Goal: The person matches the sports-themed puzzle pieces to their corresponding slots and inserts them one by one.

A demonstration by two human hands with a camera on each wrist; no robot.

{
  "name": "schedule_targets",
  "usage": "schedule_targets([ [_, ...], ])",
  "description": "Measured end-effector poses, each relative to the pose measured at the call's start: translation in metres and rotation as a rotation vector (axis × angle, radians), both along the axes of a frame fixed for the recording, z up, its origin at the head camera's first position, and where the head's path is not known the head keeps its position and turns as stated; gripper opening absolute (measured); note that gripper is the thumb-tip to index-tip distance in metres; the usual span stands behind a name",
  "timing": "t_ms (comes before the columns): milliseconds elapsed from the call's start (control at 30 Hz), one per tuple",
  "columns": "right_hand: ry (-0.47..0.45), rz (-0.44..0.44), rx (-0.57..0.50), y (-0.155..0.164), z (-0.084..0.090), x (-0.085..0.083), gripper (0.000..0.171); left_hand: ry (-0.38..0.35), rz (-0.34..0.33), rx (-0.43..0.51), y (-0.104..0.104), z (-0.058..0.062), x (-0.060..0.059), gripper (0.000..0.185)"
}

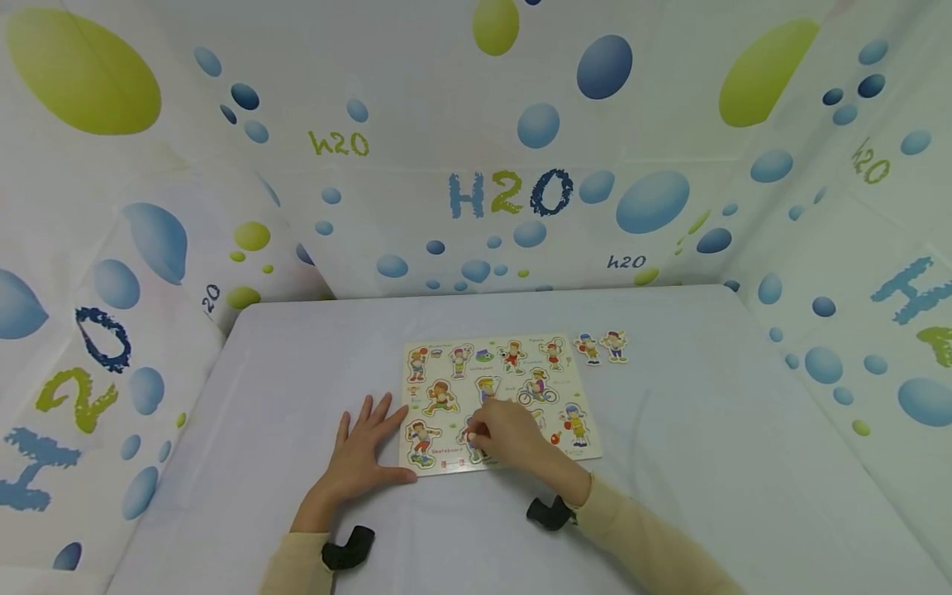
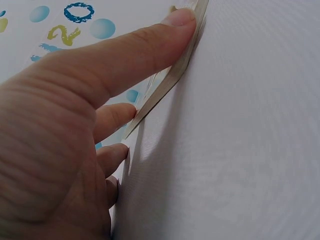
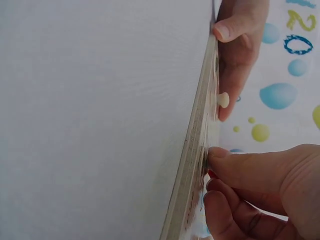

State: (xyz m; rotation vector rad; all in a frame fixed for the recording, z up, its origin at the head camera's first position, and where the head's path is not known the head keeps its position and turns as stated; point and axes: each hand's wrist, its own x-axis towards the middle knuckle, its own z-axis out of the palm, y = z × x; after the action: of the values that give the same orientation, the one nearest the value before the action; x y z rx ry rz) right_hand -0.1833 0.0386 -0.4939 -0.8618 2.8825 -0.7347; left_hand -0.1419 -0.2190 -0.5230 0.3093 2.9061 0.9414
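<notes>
A flat puzzle board (image 1: pixel 445 435) with picture pieces of children playing sports lies on the white table. My right hand (image 1: pixel 513 434) pinches a puzzle piece (image 1: pixel 474 452) low in the middle of the board, thumb and forefinger together close over its surface. Those fingers and the palm cover part of the piece. At the board's left edge my left hand (image 1: pixel 362 453) spreads its fingers, with the thumb (image 2: pixel 177 22) on the lower left corner and a fingertip right at the side. A pale round knob (image 3: pixel 223 100) stands up from the board in the right wrist view.
Two loose puzzle pieces, one of a child in blue (image 1: pixel 587 349) and another (image 1: pixel 615 346) beside it, lie off the board's upper right corner. A white cloth (image 1: pixel 297 347) covers the table. Behind stands a curtain (image 1: pixel 416 223) printed with drops and H2O lettering.
</notes>
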Motion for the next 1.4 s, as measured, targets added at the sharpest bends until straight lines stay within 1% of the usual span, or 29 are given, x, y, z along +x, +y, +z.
schedule_targets([
  [133,0.007,0.003,-0.006,0.0,-0.001,0.001,0.007,0.007,-0.001,-0.003,0.0,0.0,0.0,0.105],
  [367,-0.021,0.002,-0.017,-0.001,0.0,0.001,0.008,0.009,-0.004,0.005,-0.001,0.0,0.002,0.105],
  [800,-0.012,-0.001,-0.021,-0.001,0.002,0.003,0.008,0.005,-0.004,0.006,-0.001,0.0,0.002,0.105],
  [1033,-0.027,0.013,-0.052,0.003,0.002,0.001,0.01,0.001,-0.007,0.011,-0.001,0.0,0.001,0.105],
  [1267,-0.068,-0.046,-0.091,0.015,0.016,-0.004,0.018,0.007,-0.011,0.006,-0.001,-0.001,0.001,0.105],
  [1400,-0.064,-0.101,-0.124,0.031,0.026,-0.012,0.023,0.003,-0.012,0.007,0.0,0.0,0.001,0.105],
])
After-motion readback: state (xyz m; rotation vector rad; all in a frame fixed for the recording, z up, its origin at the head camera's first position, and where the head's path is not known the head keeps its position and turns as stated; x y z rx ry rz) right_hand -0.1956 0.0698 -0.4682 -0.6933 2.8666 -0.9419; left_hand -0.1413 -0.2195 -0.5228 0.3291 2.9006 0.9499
